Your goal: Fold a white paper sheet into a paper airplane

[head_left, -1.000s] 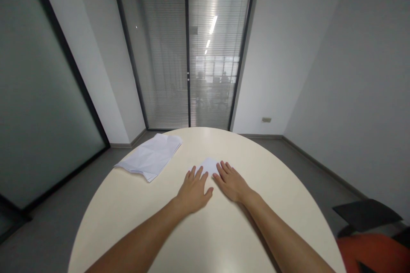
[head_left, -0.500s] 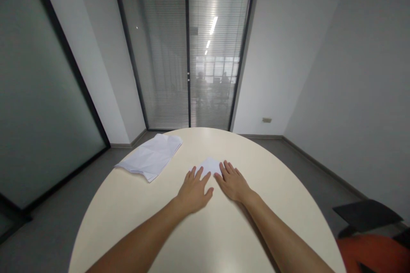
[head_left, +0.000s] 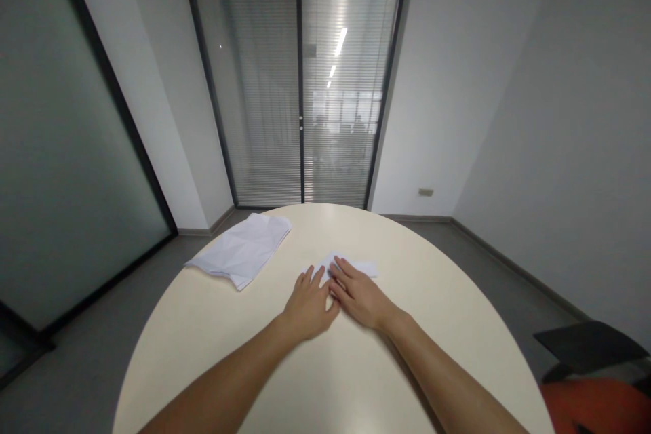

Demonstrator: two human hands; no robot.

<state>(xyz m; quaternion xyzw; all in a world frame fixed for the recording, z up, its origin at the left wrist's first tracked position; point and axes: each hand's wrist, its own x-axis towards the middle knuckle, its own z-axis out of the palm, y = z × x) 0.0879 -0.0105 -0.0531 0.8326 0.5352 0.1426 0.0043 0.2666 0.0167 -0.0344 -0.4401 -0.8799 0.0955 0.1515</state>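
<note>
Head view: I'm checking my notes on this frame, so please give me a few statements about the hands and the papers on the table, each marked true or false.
1. The right hand lies palm-down on the small folded paper. True.
2. The left hand grips a pen. False: it lies flat and open on the table, close beside the right hand.
3. The stack of creased sheets lies to the left of both hands, touched by neither. True.
4. The table is square and dark. False: its edge is curved and its top is cream.
</note>
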